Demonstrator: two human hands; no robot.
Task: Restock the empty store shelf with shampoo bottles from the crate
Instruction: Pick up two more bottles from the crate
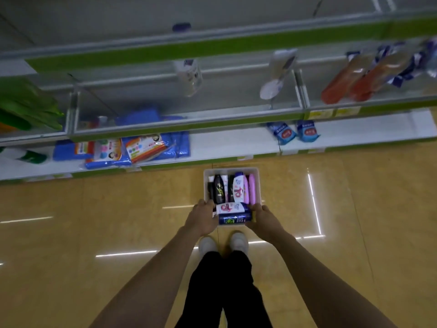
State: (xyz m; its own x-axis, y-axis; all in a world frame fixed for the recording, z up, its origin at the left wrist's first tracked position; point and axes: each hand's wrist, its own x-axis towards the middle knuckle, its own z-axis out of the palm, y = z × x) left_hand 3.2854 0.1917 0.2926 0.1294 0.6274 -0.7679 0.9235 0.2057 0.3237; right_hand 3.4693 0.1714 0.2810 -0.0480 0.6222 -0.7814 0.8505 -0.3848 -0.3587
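Crate (256, 185), floor, 12 o'clock of feet; left hand (203, 217), right hand (262, 217) clasp two bottles (233, 213) endwise, likely for lifting to shelf (184, 100).

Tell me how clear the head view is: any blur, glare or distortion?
Head view: dim overall; the green-edged shelves above are motion-blurred and bowed by the wide lens; white light streaks glare on the glossy tan floor; the white plastic crate of shampoo bottles stays fairly sharp.
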